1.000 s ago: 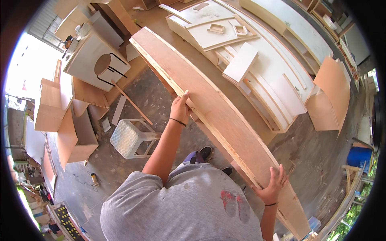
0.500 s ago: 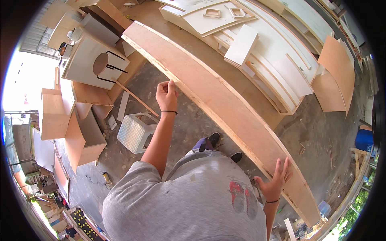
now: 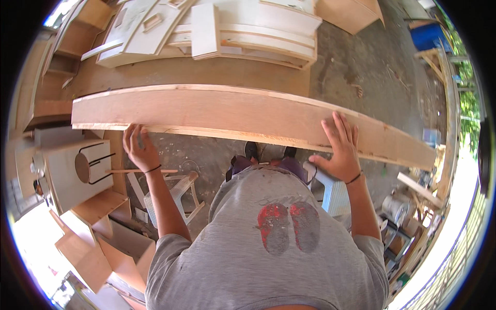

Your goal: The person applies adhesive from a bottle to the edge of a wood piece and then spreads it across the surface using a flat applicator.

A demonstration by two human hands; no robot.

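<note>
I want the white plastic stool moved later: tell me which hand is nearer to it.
Left. The left hand grips the long plywood board's near edge almost directly above the white plastic stool; the right hand lies flat on the board, farther right.

Your long board [image 3: 248, 116], mid-frame: pale pinkish-tan, lighter edge strip. Your shirt [image 3: 268, 248], bottom: grey, two red blotches. Black bands on your wrists. Blue barrel [image 3: 428, 36], upper right. White stool [image 3: 173, 194], lower left.
</note>
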